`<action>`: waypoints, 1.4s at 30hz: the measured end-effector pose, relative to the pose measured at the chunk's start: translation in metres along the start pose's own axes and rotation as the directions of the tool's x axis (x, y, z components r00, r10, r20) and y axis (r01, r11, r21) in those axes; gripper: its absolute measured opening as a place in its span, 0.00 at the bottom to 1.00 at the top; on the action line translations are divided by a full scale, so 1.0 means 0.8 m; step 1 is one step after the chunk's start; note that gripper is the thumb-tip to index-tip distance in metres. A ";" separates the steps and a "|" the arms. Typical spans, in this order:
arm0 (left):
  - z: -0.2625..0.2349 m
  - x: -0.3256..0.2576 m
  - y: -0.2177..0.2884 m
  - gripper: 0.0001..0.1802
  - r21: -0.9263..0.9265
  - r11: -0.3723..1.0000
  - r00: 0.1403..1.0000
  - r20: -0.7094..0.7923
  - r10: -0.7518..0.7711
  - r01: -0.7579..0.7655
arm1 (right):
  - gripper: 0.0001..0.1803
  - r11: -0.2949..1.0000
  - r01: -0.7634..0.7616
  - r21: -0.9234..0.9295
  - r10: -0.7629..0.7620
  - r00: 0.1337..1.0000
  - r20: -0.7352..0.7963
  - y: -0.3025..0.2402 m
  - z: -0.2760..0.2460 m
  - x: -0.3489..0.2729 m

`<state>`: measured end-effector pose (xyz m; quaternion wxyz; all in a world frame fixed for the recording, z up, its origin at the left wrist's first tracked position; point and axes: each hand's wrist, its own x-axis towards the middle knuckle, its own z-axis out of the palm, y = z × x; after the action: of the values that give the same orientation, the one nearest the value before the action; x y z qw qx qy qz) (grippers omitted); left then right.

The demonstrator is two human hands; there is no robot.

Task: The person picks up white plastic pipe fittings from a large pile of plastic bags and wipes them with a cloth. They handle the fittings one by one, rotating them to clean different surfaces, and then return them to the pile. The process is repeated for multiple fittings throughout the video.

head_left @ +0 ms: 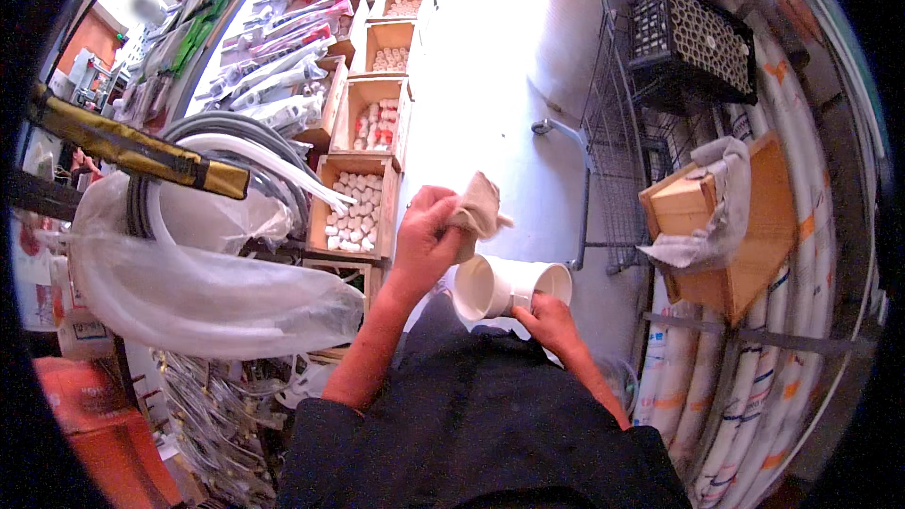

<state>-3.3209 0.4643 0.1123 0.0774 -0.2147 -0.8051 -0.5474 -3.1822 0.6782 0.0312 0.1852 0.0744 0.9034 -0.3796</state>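
In front of my body, my left hand (427, 232) is closed around a bunched beige cloth (482, 205), whose upper end sticks out past the fingers. Just below and to the right, a wide white plastic pipe fitting (514, 275) lies on its side in the grip of my right hand (550, 322). One round mouth of the fitting opens to the left and another flares at the right. My right fingertips partly disappear behind or into its near side. The cloth hangs above the fitting's left part; I cannot tell whether they touch.
Wooden bins (353, 203) with small white fittings run along the left. Coiled grey hose (226, 132) and plastic-wrapped tubing (217, 302) are nearer. At right stand a wire cart (613, 104), a black crate (693, 42), a wooden box with grey cloth (683, 203) and long white pipes (745, 415).
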 end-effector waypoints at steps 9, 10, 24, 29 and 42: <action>-0.026 0.100 -0.146 0.15 -0.193 0.930 0.945 0.159 -0.285 0.313 | 0.18 0.998 0.057 0.011 -0.056 0.998 -0.030 -0.082 0.005 0.126; -0.026 0.110 -0.143 0.16 -0.365 0.853 0.928 0.165 -0.335 0.373 | 0.18 0.998 0.059 0.006 -0.059 0.998 -0.028 -0.089 0.005 0.137; 0.003 0.195 -0.202 0.16 0.242 0.961 0.756 0.603 -0.256 0.133 | 0.14 0.984 0.165 -0.062 -0.166 0.986 -0.016 -0.130 -0.041 0.262; 0.019 0.278 -0.281 0.19 0.130 0.853 0.544 0.719 -0.432 0.505 | 0.13 0.934 0.356 -0.015 -0.355 0.934 0.027 -0.126 -0.100 0.311; 0.107 0.371 -0.317 0.24 -0.666 0.291 0.722 0.580 -0.377 0.687 | 0.16 0.815 0.329 0.477 -0.287 0.944 -0.161 -0.084 -0.225 0.453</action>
<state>-3.6867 0.5422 -0.0289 -0.3563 -0.0218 -0.4506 -0.8183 -3.5842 0.7569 0.0496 0.0589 -0.0120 0.7816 -0.6209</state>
